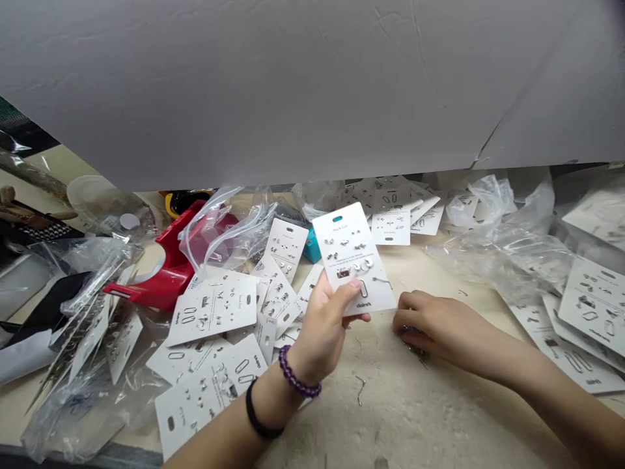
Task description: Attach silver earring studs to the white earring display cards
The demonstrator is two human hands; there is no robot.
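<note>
My left hand grips a white earring card by its lower edge, thumb across the front. Rows of small metal earrings sit on the card, which is held tilted above the table. To its right, my right hand rests low over the tabletop with fingers curled and pinched together. Small dark metal pieces show beneath those fingers; what exactly they hold is hidden. A thin silvery dangling piece lies on the table between my forearms.
Loose earring cards pile up on the left, beside a red plastic holder and clear plastic bags. More cards lie at the right. A large pale panel spans the back above the table.
</note>
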